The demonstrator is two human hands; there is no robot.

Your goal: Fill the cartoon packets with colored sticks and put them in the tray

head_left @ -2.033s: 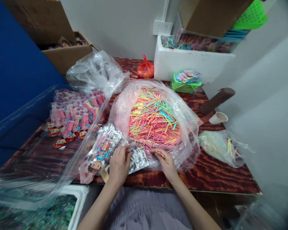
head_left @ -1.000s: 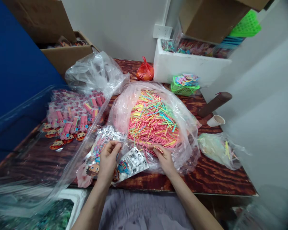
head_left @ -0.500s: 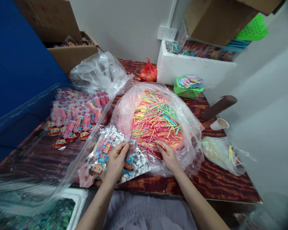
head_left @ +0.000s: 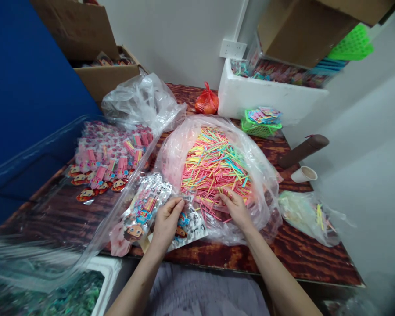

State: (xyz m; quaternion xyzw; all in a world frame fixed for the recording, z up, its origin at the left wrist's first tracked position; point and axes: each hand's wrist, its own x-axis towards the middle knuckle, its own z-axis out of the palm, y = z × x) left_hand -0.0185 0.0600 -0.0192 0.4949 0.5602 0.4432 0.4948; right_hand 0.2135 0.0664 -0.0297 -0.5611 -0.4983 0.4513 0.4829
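My left hand (head_left: 166, 224) pinches a silvery printed packet (head_left: 194, 224) with a cartoon face between thumb and fingers, at the table's front. More such packets (head_left: 153, 188) lie under and beside it. My right hand (head_left: 238, 213) is closed at the near edge of the heap of thin coloured sticks (head_left: 213, 162), with a few sticks between its fingertips. The heap is pink, yellow, green and blue. It spills from a large clear plastic bag (head_left: 169, 153) with its mouth spread wide.
Filled packets (head_left: 102, 162) are piled at the left, beside crumpled clear plastic (head_left: 145, 101). At the back stand a red bag (head_left: 206, 103), a white foam box (head_left: 266, 94) and a green basket (head_left: 258, 128). On the right are a dark flask (head_left: 303, 151), a paper cup (head_left: 304, 174) and a plastic bag (head_left: 299, 210).
The whole view has shifted slightly, so things sit a little further right. Both hands have moved slightly to the right; the left stays on the packet, the right at the sticks.
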